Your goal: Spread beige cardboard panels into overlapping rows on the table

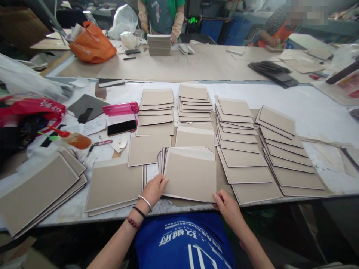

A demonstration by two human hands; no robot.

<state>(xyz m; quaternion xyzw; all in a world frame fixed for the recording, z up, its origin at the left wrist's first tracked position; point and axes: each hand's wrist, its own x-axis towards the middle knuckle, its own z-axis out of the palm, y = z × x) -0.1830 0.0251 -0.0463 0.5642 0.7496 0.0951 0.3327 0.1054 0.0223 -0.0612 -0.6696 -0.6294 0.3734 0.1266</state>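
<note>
A stack of tan cardboard sheets (190, 173) lies at the table's near edge, right in front of me. My left hand (154, 190) grips its near-left corner, fingers curled onto the top sheet. My right hand (227, 205) holds the near-right corner, thumb on top. More rows of tan sheets (241, 149) are fanned out across the white table (316, 108) behind the stack. Another pile of sheets (113, 185) sits just left of my left hand.
A larger pile of boards (36, 194) lies at the near left. A black phone (121, 127), a pink bottle (120, 108) and an orange-capped bottle (70, 138) sit left of the rows. Across the far table, two people work beside a stack (159, 45); an orange bag (92, 43) sits far left.
</note>
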